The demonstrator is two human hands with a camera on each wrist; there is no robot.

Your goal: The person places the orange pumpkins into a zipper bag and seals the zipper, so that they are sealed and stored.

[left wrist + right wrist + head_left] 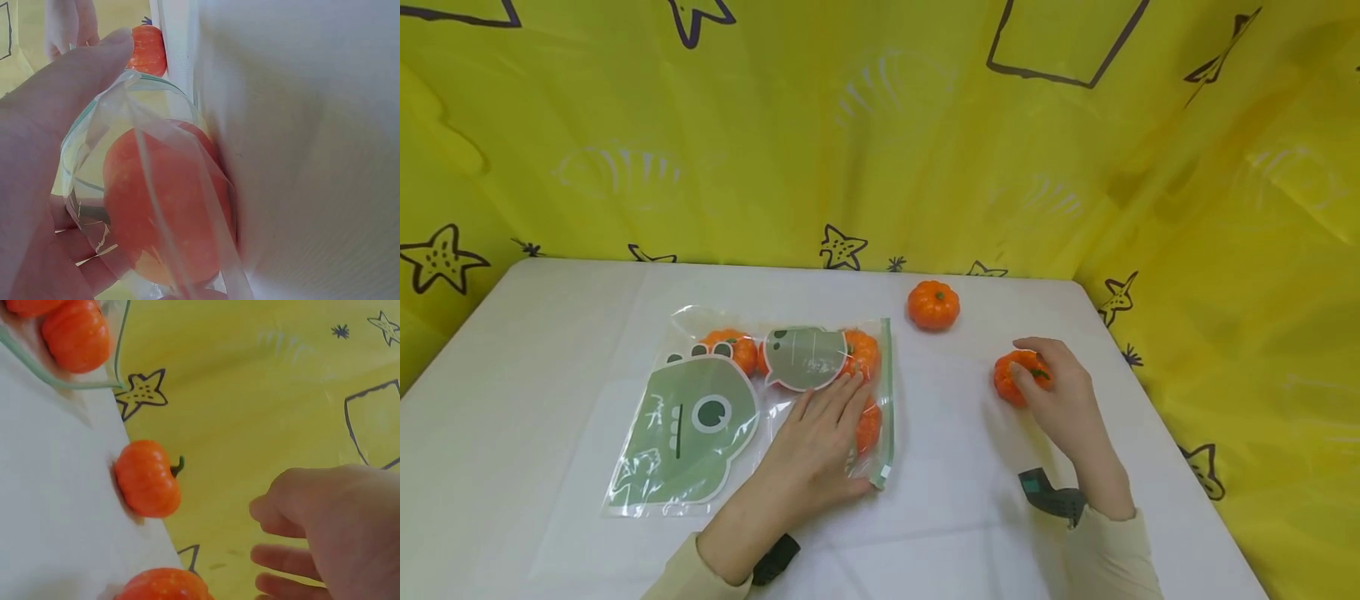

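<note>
A clear zip bag (625,492) with green cartoon monster prints lies on the table, holding several small orange pumpkins (863,354). My left hand (820,442) rests on the bag's right part, fingers extended over the film and thumb near the green-edged mouth. In the left wrist view, one bagged pumpkin (169,200) shows behind the clear film, close to that hand. At the right, my right hand (1063,400) hovers over a loose pumpkin (1006,383), thumb and fingers spread apart. The right wrist view shows a gap between this hand (337,531) and that pumpkin (162,587).
Another loose pumpkin (933,305) sits near the table's back edge, between the bag and the right hand. A white cloth covers the table (947,500). Yellow curtains (775,167) with starfish drawings hang behind and at the sides.
</note>
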